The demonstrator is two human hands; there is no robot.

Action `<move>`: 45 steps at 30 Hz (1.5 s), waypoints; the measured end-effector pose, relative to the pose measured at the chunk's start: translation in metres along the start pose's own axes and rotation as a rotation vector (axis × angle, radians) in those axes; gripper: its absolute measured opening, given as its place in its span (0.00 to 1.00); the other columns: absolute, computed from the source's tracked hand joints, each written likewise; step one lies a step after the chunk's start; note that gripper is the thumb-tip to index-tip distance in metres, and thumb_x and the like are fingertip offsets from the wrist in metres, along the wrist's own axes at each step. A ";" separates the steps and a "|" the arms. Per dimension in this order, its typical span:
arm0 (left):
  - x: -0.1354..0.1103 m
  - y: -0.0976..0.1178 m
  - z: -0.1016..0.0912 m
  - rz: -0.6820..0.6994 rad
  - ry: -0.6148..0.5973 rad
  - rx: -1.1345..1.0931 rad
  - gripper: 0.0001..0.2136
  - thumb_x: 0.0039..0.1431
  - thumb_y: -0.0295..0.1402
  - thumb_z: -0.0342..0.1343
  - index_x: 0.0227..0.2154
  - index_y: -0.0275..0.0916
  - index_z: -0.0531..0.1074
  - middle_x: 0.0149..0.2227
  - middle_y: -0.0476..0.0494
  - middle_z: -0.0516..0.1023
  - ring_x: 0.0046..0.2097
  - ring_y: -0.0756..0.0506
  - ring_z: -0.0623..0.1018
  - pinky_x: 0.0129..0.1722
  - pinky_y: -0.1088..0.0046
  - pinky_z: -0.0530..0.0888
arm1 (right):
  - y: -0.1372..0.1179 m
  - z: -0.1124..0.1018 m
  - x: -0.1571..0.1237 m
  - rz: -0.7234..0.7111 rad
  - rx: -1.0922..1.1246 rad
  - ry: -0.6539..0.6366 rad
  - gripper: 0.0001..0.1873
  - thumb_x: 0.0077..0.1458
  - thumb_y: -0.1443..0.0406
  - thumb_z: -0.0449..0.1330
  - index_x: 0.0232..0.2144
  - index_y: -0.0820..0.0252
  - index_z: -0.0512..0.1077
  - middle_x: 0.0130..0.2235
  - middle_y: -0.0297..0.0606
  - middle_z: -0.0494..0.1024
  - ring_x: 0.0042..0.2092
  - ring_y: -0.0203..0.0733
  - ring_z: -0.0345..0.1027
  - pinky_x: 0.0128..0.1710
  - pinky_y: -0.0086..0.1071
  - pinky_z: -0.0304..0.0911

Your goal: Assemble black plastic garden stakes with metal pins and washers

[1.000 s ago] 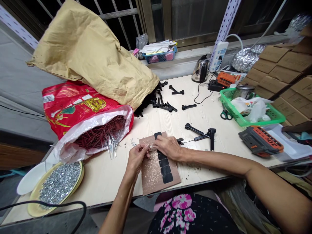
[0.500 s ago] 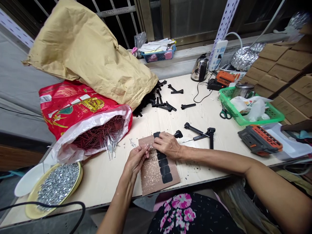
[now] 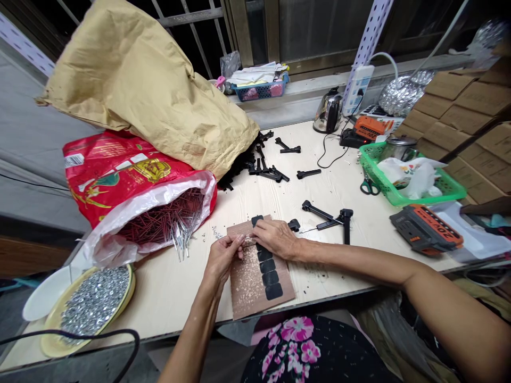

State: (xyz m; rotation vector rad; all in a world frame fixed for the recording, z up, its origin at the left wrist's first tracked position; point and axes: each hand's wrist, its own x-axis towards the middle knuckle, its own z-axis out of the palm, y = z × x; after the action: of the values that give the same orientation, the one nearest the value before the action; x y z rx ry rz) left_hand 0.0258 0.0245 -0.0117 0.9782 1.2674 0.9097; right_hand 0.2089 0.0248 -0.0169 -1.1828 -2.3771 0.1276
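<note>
My left hand (image 3: 222, 256) is pinched shut on a thin metal pin at the left edge of a brown board (image 3: 255, 282) with black pads. My right hand (image 3: 273, 237) is closed over a black plastic part (image 3: 294, 225) whose end sticks out past my knuckles, and the pin runs between both hands. Both hands rest on the board near the table's front edge. A red and white bag (image 3: 136, 197) of long metal pins lies open just to the left.
A tan paper sack (image 3: 151, 90) spills black parts (image 3: 267, 170) at the back. A yellow plate (image 3: 67, 340) of small metal pieces sits front left. More black parts (image 3: 331, 218), a green basket (image 3: 451, 191), an orange tool (image 3: 427, 230) and a kettle (image 3: 328, 114) lie to the right.
My right hand drew the black part a little away from my left hand and then back, ending close to where it began. My left hand stayed pinched in place.
</note>
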 end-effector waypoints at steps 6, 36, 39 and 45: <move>-0.001 0.002 0.000 0.037 -0.002 0.057 0.16 0.40 0.41 0.67 0.21 0.32 0.72 0.20 0.49 0.72 0.19 0.55 0.66 0.21 0.78 0.62 | 0.003 0.001 -0.003 0.101 0.188 -0.090 0.13 0.64 0.61 0.49 0.36 0.62 0.71 0.33 0.35 0.71 0.32 0.33 0.63 0.28 0.26 0.52; -0.001 0.007 0.005 -0.192 -0.069 -0.174 0.20 0.46 0.44 0.64 0.34 0.29 0.77 0.25 0.43 0.75 0.23 0.54 0.69 0.22 0.78 0.70 | 0.017 -0.011 -0.013 0.172 0.385 -0.072 0.09 0.62 0.63 0.53 0.39 0.60 0.71 0.38 0.36 0.71 0.37 0.34 0.65 0.35 0.27 0.60; 0.000 0.008 0.006 -0.182 -0.047 -0.193 0.23 0.50 0.47 0.60 0.37 0.27 0.77 0.25 0.43 0.74 0.23 0.53 0.69 0.20 0.78 0.69 | 0.023 -0.012 -0.015 0.192 0.377 -0.070 0.09 0.62 0.63 0.53 0.39 0.59 0.72 0.39 0.36 0.72 0.38 0.34 0.66 0.35 0.27 0.59; 0.002 -0.001 0.008 -0.061 0.026 -0.052 0.25 0.47 0.50 0.61 0.36 0.29 0.76 0.27 0.45 0.72 0.24 0.54 0.67 0.22 0.78 0.67 | 0.033 -0.012 -0.017 0.184 0.321 -0.062 0.09 0.62 0.63 0.53 0.38 0.58 0.72 0.39 0.35 0.72 0.37 0.33 0.66 0.31 0.25 0.56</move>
State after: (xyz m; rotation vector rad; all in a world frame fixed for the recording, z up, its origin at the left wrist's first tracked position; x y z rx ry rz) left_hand 0.0337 0.0256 -0.0129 0.8848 1.2825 0.9056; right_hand 0.2466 0.0306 -0.0223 -1.2486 -2.1893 0.5914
